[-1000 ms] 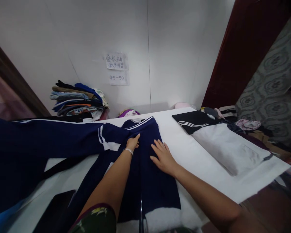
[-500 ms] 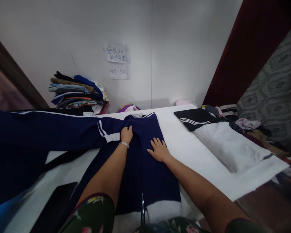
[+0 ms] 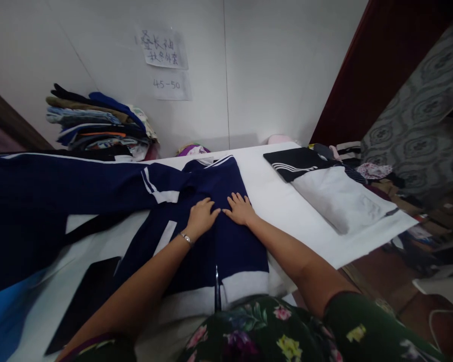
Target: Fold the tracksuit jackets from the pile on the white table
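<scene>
Centrally, a navy-blue cloth jacket with white stripes near its top edge and a pale hem band lay spread on a white-topped table. The person's left hand, with a silver-coloured bracelet at its wrist, rested palm-down on the jacket, thumb apart from the fingers; the right hand lay flat just beside it, fingers fanned wide. Farther right lay a white-striped black garment and a pale grey garment. At far left rose a stack of folded multicoloured clothes, near handwritten white paper notes on the wall.
</scene>
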Demonstrator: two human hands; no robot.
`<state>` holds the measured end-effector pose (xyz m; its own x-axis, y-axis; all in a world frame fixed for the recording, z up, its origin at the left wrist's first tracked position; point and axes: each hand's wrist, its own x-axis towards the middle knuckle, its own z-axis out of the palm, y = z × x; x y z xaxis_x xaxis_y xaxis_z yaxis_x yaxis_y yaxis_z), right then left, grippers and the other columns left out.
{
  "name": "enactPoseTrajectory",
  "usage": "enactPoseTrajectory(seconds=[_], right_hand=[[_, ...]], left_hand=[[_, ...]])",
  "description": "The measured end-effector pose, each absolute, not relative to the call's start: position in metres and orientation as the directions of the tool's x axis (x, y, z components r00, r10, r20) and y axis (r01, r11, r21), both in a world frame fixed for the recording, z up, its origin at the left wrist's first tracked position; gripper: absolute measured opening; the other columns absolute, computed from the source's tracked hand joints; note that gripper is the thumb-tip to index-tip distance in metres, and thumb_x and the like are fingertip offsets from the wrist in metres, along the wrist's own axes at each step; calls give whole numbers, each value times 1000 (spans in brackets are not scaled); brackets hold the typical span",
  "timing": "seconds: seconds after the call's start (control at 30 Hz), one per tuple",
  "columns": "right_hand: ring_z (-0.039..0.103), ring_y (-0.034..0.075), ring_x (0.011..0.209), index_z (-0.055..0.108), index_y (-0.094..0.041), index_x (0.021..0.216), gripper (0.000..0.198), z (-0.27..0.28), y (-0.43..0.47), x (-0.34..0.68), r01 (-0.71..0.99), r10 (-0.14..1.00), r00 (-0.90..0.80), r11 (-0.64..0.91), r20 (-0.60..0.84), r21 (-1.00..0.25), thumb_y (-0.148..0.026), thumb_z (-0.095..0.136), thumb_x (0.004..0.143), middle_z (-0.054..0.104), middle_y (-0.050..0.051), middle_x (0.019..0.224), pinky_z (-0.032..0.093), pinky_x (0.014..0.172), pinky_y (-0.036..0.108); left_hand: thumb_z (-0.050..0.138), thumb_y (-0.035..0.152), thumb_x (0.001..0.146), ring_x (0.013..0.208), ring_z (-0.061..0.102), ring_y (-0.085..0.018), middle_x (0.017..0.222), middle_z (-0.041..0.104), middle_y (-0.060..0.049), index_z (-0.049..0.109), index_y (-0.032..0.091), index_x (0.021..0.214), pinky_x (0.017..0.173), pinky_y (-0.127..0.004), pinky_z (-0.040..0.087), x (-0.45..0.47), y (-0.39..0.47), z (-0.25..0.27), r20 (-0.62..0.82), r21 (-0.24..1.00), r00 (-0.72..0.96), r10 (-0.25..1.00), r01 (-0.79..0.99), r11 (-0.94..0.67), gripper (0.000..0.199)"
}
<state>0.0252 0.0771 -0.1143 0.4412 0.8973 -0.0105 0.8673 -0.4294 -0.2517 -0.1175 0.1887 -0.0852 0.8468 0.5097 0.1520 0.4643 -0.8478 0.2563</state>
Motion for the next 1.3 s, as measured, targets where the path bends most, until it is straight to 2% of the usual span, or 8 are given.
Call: enactPoseTrajectory(seconds=[0.13, 0.33, 0.43, 0.57, 0.77, 0.93, 1.07, 1.3], right_hand=[[22, 31, 145, 42, -14, 144, 58, -106, 67, 22, 880, 909, 416, -405, -13, -249, -46, 39, 96, 33, 15, 155, 14, 116, 53], [22, 29, 146, 49, -16, 140, 50, -102, 24, 4, 858, 910, 415, -391, 0, -334, -38, 46, 95, 33, 14, 155, 14, 116, 54], [16, 28, 148, 47, -17, 142, 55, -110, 1, 3, 797, 892, 450, -382, 40, -468, -39, 50, 92, 25, 13, 158, 19, 116, 50], [19, 26, 147, 44, -15, 144, 60, -121, -17, 12, 713, 875, 481, -357, 51, -603, -38, 52, 89, 24, 13, 159, 20, 118, 46], [23, 24, 146, 38, -16, 148, 66, -127, -1, 25, 684, 850, 522, -367, 72, -631, -36, 54, 87, 25, 12, 158, 21, 119, 42], [23, 23, 146, 37, -13, 148, 70, -128, 27, 43, 632, 815, 577, -403, 54, -662, -34, 58, 84, 25, 14, 158, 21, 119, 40], [34, 22, 141, 38, -15, 147, 72, -124, 54, 66, 393, 719, 695, -373, 6, -840, -27, 61, 80, 36, 12, 154, 29, 115, 38], [58, 22, 121, 27, -4, 149, 73, -117, 95, 106, 180, 639, 764, -341, -88, -923, -25, 53, 85, 48, 21, 143, 51, 94, 32]], left_hand=[[49, 41, 90, 135, 41, -30, 143, 52, -12, 61, 18, 126, 108, -47, 35, -146, 135, -90, 50, 135, 959, 281, 272, -953, 44], [51, 37, 89, 143, 29, -30, 150, 43, -10, 55, 21, 133, 113, -49, 28, -164, 125, -85, -74, 232, 950, 304, 313, -921, 47], [54, 36, 87, 138, 37, -30, 144, 50, -12, 62, 22, 124, 113, -47, 26, -177, 105, -72, -55, 305, 955, 291, 294, -906, 41], [54, 53, 85, 115, 53, -28, 125, 62, -10, 63, 27, 120, 101, -44, 35, -200, 57, -60, -24, 424, 994, 110, 110, -899, 44], [67, 58, 72, 110, 50, -32, 121, 59, -12, 57, 24, 125, 93, -48, 37, -205, 30, -69, -140, 332, 989, 43, 88, -939, 64], [61, 43, 77, 104, 52, -32, 112, 60, -13, 61, 20, 110, 86, -46, 43, -197, 29, -66, -213, 256, 977, -6, 50, -965, 41], [50, 22, 78, 99, 56, -32, 107, 61, -16, 62, 18, 103, 76, -44, 45, -188, 28, -66, -244, 188, 970, -13, 34, -982, 29], [50, 23, 73, 84, 65, -25, 93, 68, -7, 61, 23, 81, 74, -37, 47, -169, 53, -48, -254, 457, 964, 80, 193, -868, 14]])
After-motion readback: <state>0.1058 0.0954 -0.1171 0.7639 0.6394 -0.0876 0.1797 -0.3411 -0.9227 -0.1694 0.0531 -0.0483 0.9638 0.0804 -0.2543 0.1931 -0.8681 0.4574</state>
